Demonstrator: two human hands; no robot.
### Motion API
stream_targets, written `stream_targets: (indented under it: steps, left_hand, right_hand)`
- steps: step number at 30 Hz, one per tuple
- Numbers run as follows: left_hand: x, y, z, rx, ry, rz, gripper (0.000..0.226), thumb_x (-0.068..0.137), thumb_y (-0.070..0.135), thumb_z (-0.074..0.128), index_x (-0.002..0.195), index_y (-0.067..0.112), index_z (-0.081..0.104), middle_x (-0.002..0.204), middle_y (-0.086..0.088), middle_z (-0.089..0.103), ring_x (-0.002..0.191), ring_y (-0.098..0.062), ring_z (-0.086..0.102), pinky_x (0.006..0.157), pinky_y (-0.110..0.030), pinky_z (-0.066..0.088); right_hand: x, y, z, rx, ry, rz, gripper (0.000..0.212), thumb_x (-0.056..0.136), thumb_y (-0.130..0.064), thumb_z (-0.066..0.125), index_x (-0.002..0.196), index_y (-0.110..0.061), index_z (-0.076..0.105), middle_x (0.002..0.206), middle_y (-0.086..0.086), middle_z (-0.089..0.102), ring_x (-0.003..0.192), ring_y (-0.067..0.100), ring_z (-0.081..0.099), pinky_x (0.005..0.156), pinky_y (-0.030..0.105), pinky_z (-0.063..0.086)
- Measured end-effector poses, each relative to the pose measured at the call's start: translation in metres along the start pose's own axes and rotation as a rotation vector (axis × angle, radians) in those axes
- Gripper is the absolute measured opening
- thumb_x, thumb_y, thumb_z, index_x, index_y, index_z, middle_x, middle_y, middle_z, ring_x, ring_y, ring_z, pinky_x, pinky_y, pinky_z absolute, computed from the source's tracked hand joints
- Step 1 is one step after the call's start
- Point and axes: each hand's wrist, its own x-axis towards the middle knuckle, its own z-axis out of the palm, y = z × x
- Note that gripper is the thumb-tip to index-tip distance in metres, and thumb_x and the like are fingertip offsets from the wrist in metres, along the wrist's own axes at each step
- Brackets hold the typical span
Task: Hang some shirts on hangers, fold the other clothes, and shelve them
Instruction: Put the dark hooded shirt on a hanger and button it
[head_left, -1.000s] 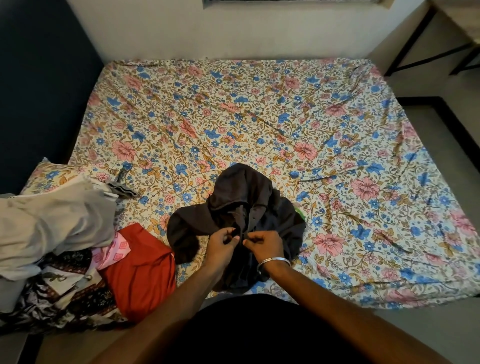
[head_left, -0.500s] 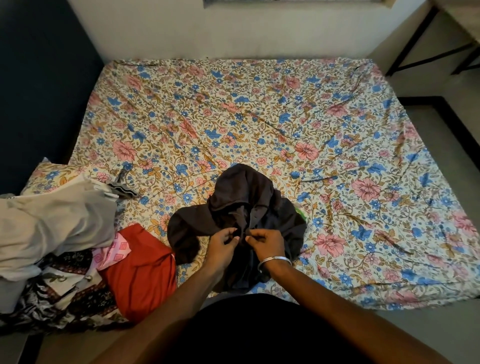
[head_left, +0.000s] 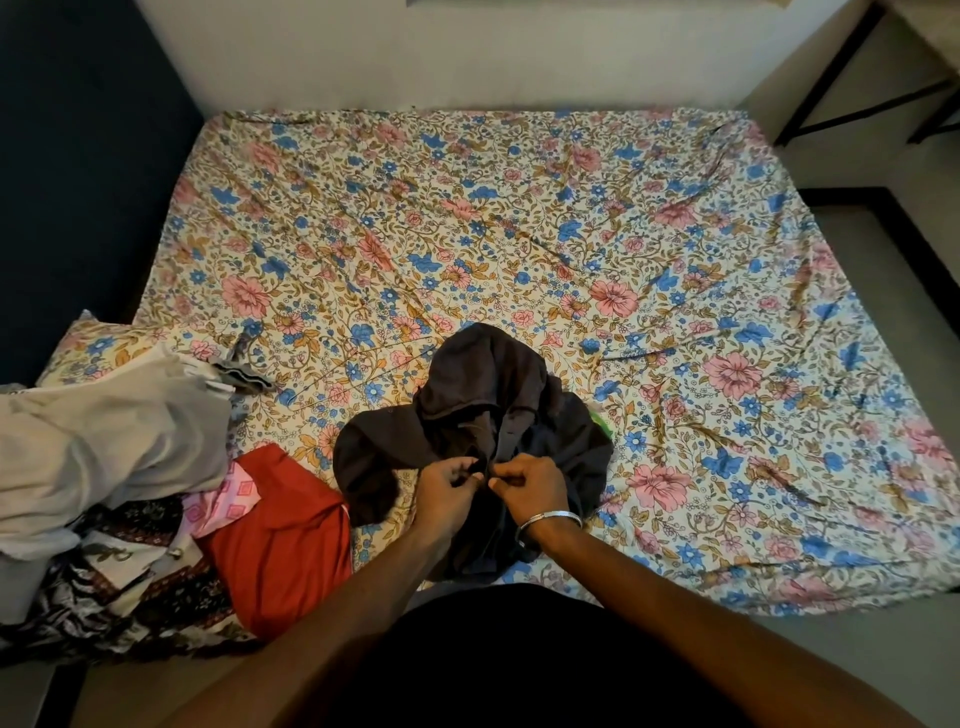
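A wide bed fills most of the view, covered by one wrinkled floral sheet (head_left: 519, 218) with pink and blue flowers on a cream ground. Behind the bed there is a pale wall (head_left: 467, 57), on the left side a dark blue panel (head_left: 78, 156), and on the right a grey floor (head_left: 914, 291) with a black border line and the black legs of a table (head_left: 831, 73) in the corner. One dark shirt (head_left: 483, 384) lies crumpled near the front edge of the bed, in the middle, and a small bit of something green (head_left: 602, 422) shows at its right side. Two hands are on it, almost touching each other: the left hand (head_left: 447, 483) pinches the dark cloth at the front opening with curled fingers, and the right hand (head_left: 535, 480), with one silver bangle (head_left: 548, 519) on its wrist, pinches the same cloth just beside it. At the left front corner is one heap of clothes: a red garment (head_left: 291, 551), a pink patterned piece (head_left: 228, 499), a pale grey garment (head_left: 104, 441) on top, and black-and-white printed cloth (head_left: 119, 587) below. One floral pillow (head_left: 98, 348) is partly hidden behind this heap.
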Motion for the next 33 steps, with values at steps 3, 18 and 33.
stream_targets:
  steps: [3,18,33]
  left_hand:
    - [0.001,-0.005,-0.004,-0.057,-0.049,-0.042,0.023,0.094,0.002,0.067,0.090,0.023,0.073,0.090,0.000,0.076,0.091,-0.016,0.071,0.087,-0.034,0.057]
    - [-0.024,-0.044,-0.035,0.379,-0.607,0.220,0.018,0.087,0.011,0.077,0.101,0.023,0.076,0.101,0.015,0.070,0.103,-0.004,0.067,0.095,-0.023,0.052]
    - [-0.010,-0.028,0.012,-0.643,-0.204,-0.723,0.021,0.105,0.018,0.051,0.094,0.008,0.067,0.073,-0.010,0.068,0.070,-0.023,0.061,0.066,-0.031,0.050]
  right_hand:
    - [0.002,-0.002,-0.007,-0.114,-0.095,-0.074,0.021,0.083,-0.017,0.079,0.104,-0.014,0.080,0.095,0.002,0.074,0.087,0.019,0.068,0.087,0.028,0.054]
    - [0.029,0.020,0.020,0.179,-0.196,0.459,0.051,0.077,-0.005,0.083,0.126,-0.003,0.066,0.127,0.014,0.066,0.117,0.031,0.061,0.099,0.031,0.049]
    - [0.009,0.034,0.013,0.617,-0.039,0.711,0.015,0.070,-0.001,0.081,0.064,-0.012,0.074,0.064,0.004,0.070,0.072,0.026,0.067,0.071,0.034,0.056]
